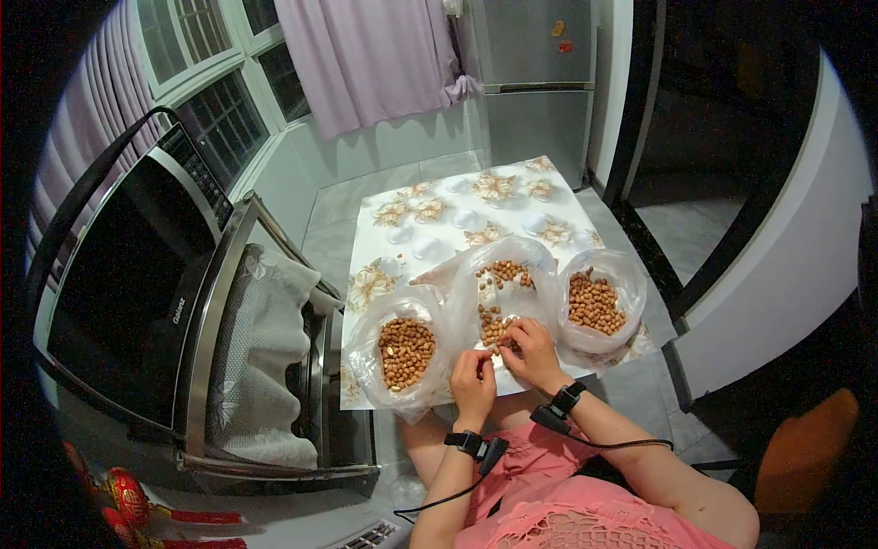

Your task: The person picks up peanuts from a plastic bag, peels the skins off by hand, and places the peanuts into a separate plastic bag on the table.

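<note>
- Peanuts (pixel 495 322) are being sorted from the middle bag (pixel 508 265) on the surface (pixel 430 215).
- One nut is pinched by each of the left hand (pixel 474 377) and right hand (pixel 530 352).
- Next, probably, a drop into a side bag (pixel 403 352).

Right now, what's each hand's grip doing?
Left hand: fingers curled shut by the middle bag, apparently pinching a peanut; too small to confirm.
Right hand: fingers curled over peanuts at the bag's mouth; grip cannot be told.
</note>
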The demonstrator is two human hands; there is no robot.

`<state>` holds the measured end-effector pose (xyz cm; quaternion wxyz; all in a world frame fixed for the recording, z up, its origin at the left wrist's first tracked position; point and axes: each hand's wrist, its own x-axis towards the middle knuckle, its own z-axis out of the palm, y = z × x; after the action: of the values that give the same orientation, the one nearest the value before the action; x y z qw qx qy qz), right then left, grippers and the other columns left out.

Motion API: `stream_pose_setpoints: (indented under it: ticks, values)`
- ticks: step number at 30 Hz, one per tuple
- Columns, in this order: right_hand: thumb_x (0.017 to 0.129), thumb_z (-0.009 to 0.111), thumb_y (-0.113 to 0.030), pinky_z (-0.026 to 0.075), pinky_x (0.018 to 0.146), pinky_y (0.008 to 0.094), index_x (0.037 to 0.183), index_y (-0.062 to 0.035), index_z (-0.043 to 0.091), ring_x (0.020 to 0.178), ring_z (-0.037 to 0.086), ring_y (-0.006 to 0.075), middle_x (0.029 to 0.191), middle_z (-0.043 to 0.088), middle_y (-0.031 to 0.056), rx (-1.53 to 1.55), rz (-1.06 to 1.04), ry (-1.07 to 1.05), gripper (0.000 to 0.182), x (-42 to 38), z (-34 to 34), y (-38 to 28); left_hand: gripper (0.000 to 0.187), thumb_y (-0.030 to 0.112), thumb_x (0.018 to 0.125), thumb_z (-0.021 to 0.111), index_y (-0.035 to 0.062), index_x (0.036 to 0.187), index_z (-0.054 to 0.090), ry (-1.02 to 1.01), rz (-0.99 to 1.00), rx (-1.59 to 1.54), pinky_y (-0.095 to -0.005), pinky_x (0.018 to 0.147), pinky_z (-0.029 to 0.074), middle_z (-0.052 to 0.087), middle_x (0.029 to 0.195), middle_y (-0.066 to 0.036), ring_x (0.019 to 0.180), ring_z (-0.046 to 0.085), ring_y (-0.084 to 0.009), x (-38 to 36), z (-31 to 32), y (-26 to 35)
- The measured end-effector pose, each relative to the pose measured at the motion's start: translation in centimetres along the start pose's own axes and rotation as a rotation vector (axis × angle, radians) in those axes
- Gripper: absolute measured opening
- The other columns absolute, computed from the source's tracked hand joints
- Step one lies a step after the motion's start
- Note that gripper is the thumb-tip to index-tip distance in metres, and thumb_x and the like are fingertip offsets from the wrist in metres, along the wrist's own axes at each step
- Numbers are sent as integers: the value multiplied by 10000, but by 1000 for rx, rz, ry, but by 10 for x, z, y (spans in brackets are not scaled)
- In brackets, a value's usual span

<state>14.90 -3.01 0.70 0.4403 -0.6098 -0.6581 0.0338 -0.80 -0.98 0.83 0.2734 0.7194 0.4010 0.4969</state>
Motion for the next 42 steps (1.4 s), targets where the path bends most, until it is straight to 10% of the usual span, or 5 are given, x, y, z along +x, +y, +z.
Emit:
stream_pose_setpoints:
  ticks: [42]
  values:
    - [816,760,-143,491,849,420,858,-40,705,933,629,311,952,657,104,231,-150,11,124,-2,-4,1,140,111,870,757,43,984,714,1,78,50,-376,671,542,714,851,-111,716,679,-266,-4,5,-11]
